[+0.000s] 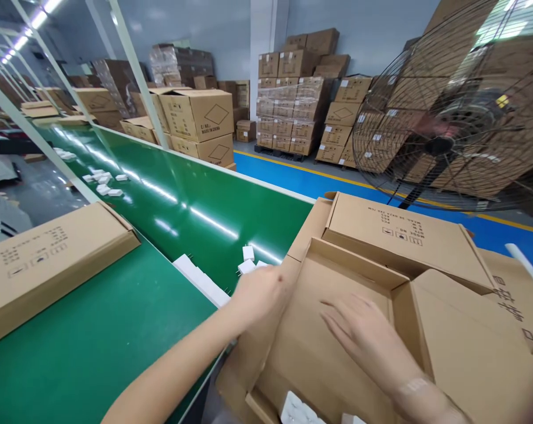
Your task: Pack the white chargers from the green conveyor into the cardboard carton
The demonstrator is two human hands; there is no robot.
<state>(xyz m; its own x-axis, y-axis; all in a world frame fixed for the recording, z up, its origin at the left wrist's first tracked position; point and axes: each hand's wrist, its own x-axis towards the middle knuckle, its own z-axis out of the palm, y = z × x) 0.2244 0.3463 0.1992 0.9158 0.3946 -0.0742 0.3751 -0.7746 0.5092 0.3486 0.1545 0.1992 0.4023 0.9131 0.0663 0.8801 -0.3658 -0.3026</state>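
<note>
An open cardboard box point(443, 347) with raised flaps stands in front of me at the end of a green conveyor belt point(160, 206). My right hand point(358, 333) lies flat inside it, fingers stretched out, pressed on a cardboard sheet point(310, 353). My left hand point(260, 294) reaches over the box's left edge toward white chargers point(248, 259) on the belt; it is blurred and its fingers are hidden. A row of white chargers point(202, 280) lies along the belt's edge. More white pieces point(299, 411) show low in the box.
A flattened cardboard carton point(45, 259) lies at left on the green table. Several white chargers point(102, 182) sit farther up the belt. A large floor fan point(447, 112) stands at right. Stacked cartons point(293, 112) fill the back, past a blue floor.
</note>
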